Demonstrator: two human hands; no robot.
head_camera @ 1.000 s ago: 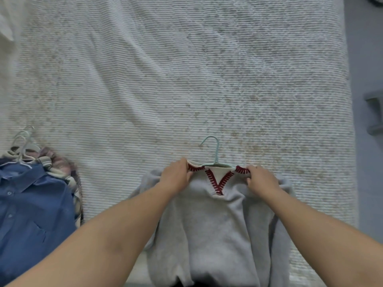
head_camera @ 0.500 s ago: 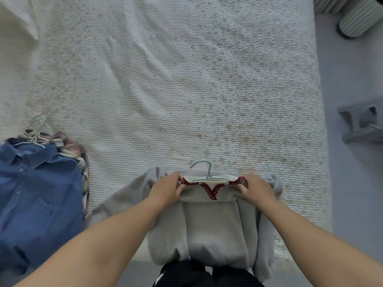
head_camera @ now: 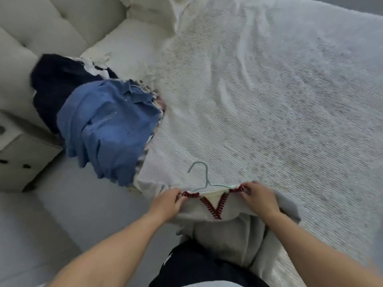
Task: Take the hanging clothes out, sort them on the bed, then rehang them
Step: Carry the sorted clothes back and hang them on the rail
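Since before, ribbed bedspread (head_camera: 269, 100) swung askew; both hands pinching fleecy grey sweater (head_camera: 223, 230) collar.

I find no legible text, label, brand mark, number or sign anywhere in my head view. The grey sweater (head_camera: 217, 212) carries only red stitching at its V-neck, which forms no letters, and the blue shirt (head_camera: 107, 129) shows plain cloth and buttons. A small white mark on the dark trousers (head_camera: 199, 270) at the lower edge is too blurred for me to read.
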